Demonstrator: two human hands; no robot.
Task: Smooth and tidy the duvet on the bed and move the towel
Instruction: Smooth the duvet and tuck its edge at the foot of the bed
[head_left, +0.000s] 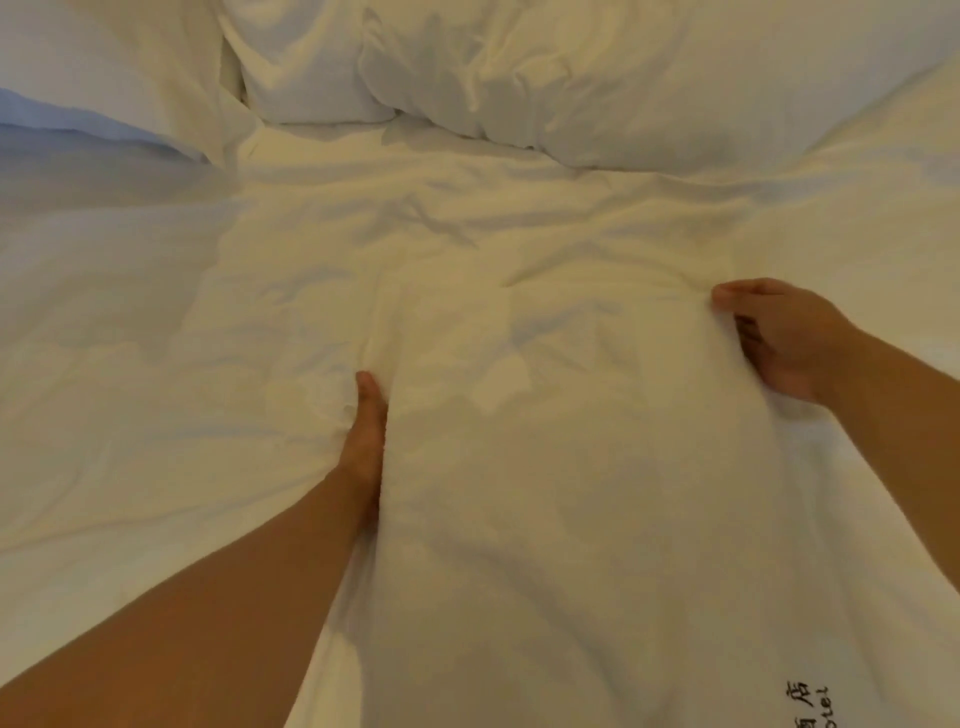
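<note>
Head view, looking down: the left hand (366, 436) is sunk edge-on into the creased white fabric duvet (519, 467), thumb on top and the other fingers buried in a fold, so its grasp cannot be told. The right hand (779, 338) lies further up and to the right, fingers curled into the cloth and thumb pinching a ridge of it. Between the two hands the duvet rises as a raised band running toward the camera, with dark embroidered lettering (808, 706) near the lower right edge. Wrinkles spread out beyond the hands. Past them, two plump white pillows (597, 78) rest against the head of the bed.
</note>
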